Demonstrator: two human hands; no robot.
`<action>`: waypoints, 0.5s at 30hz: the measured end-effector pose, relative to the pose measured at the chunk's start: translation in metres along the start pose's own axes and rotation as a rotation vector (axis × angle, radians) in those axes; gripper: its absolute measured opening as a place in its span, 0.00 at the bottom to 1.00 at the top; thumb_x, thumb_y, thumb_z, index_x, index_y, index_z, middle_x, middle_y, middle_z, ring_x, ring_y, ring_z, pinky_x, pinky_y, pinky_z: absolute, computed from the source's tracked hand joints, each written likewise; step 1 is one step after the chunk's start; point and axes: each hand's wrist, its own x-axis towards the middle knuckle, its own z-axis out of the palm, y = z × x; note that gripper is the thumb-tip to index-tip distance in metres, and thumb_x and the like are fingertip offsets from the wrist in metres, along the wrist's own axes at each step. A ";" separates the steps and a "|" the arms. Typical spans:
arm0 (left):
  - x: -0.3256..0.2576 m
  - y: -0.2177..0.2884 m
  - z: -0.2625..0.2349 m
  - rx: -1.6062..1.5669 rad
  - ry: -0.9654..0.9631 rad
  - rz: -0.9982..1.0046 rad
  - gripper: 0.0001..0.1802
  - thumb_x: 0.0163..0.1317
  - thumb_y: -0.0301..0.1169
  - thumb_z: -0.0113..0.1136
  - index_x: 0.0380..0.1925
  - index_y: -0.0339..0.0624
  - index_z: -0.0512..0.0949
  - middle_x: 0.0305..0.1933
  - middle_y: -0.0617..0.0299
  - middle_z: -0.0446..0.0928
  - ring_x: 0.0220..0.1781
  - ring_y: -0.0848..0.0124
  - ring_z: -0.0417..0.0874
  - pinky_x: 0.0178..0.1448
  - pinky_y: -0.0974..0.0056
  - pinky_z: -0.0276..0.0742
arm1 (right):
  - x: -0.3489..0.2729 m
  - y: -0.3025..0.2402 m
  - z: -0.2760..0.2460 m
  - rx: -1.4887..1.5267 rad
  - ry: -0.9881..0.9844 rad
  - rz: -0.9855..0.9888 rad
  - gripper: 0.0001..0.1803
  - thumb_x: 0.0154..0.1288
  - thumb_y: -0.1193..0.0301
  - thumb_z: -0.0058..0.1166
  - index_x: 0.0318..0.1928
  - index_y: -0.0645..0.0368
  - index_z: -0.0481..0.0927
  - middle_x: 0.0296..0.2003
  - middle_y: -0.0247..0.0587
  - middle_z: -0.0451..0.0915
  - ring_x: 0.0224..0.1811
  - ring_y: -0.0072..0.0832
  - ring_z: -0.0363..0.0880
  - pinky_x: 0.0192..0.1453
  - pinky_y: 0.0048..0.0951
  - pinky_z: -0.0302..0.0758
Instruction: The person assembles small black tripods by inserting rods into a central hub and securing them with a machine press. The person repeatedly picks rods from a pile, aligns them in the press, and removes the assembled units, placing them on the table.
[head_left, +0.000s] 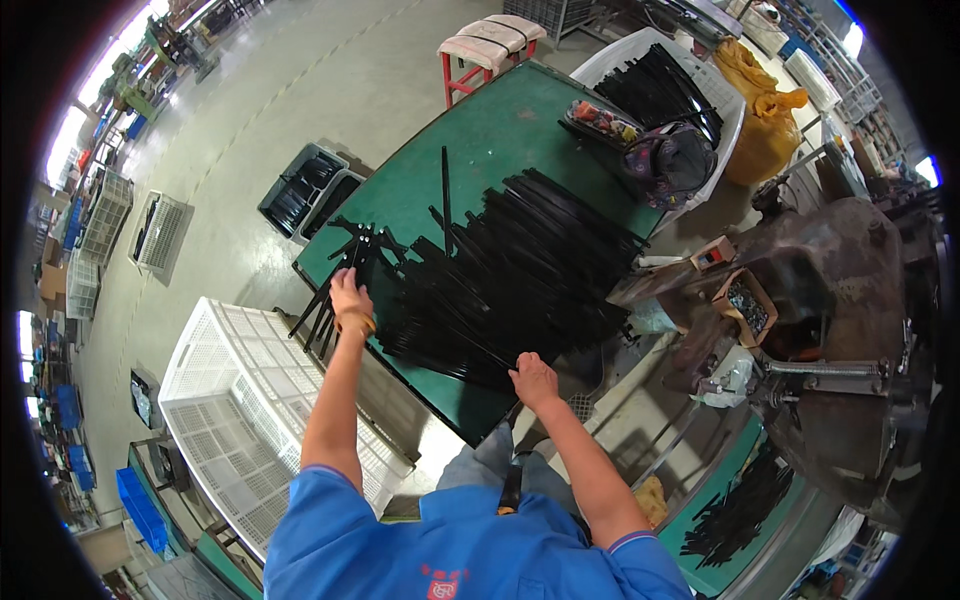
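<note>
A big pile of long, thin black strips (500, 280) covers much of a green-topped table (400, 180). At the table's left edge, my left hand (350, 297) has its fingers closed on a small bunch of black strips (362, 240) with pale round spots on them. Some of these strips stick out past the edge below the hand. My right hand (534, 382) is at the near side of the pile, its fingers pinched at the end of one black strip (488, 352). The fingertips are partly hidden by the hand itself.
A large white crate (225, 400) stands left of the table. Beyond the far right corner are a white basket (735, 110) of black strips and a dark patterned bag (670, 160). A heavy machine (830, 270) with an open box of small parts (745, 305) stands right.
</note>
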 end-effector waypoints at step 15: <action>-0.198 0.266 -0.035 -1.700 -0.848 -0.735 0.10 0.67 0.30 0.51 0.46 0.41 0.71 0.39 0.59 0.79 0.40 0.70 0.80 0.43 0.66 0.79 | -0.110 0.009 -0.099 1.337 -0.198 0.412 0.07 0.72 0.65 0.41 0.40 0.55 0.69 0.18 0.31 0.72 0.13 0.19 0.67 0.16 0.21 0.63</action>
